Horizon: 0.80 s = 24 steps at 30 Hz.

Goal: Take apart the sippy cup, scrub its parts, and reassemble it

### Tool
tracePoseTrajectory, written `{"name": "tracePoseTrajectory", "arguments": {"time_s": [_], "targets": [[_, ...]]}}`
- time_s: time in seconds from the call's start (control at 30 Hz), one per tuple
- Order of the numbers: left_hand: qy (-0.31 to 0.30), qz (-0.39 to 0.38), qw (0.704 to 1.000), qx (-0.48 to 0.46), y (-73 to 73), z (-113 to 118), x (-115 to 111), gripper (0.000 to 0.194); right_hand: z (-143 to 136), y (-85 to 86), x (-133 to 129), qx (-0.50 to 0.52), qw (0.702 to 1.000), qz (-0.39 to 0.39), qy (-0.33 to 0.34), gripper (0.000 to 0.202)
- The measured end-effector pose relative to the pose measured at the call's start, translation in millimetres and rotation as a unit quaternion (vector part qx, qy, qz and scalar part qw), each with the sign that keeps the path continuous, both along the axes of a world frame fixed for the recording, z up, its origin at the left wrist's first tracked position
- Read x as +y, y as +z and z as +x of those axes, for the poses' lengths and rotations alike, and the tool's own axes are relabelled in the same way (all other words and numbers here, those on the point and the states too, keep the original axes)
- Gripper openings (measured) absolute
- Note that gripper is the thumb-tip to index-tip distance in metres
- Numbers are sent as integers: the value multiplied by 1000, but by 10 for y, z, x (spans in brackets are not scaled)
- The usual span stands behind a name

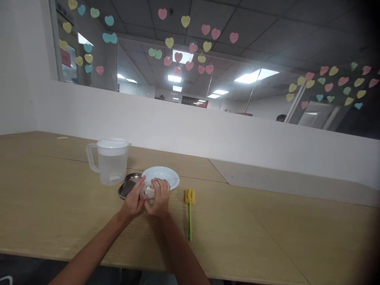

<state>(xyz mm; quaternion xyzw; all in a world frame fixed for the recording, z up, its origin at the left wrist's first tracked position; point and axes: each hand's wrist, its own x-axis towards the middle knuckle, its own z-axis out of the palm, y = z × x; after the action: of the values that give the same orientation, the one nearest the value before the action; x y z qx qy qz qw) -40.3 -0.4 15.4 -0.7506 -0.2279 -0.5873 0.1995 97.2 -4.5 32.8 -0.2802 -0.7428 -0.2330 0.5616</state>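
My left hand (133, 202) and right hand (159, 198) are both closed on a clear, rounded object (147, 190), one from each side, fingers curled over it. I have it over the left half of the worktop (237, 229), between its near edge and the wall (178, 134). My fingers cover much of it, so I cannot tell exactly what it is, nor whether it touches the surface.

Just beyond my right hand I see a white plate (162, 171), its near side partly hidden by my fingers. Beside my left hand lies a shiny metal tray (127, 188) with a curved rim, partly covered from my view. Past the tray, toward the far left corner, a translucent pitcher (112, 166) stands upright with its handle to the left and its spout to the right. To the right of my hands a brush (190, 217) lies flat, yellow sponge head toward the wall and green handle toward the near edge. A small pale piece (62, 138) sits near the far edge at the left. Above the wall I get glass dotted with heart-shaped notes (162, 14), and low through it at the right, the top of a person's head (280, 118).
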Motion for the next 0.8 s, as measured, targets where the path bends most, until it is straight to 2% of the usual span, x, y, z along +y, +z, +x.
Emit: {"name": "tracePoseTrajectory", "arguments": {"time_s": [0.1,0.23,0.33,0.43,0.57,0.8], "targets": [[-13,-85,996,-24,-17,29,-23,57,-6,-23,35,9,1000,-10,-9,50],[-68,-210,972,-81,-93,41,-34,67,-7,-39,38,30,999,-38,-16,55],[-98,-261,959,-55,-145,34,-28,69,5,-11,30,96,993,-67,-20,57],[-80,-306,948,-31,-170,41,-13,70,15,29,38,152,981,-112,-44,55],[-40,-307,950,-27,-190,56,16,73,-3,30,58,125,982,-125,-67,46],[-14,-287,958,-7,-231,38,68,64,-21,-91,88,133,982,-126,-40,35]]}}
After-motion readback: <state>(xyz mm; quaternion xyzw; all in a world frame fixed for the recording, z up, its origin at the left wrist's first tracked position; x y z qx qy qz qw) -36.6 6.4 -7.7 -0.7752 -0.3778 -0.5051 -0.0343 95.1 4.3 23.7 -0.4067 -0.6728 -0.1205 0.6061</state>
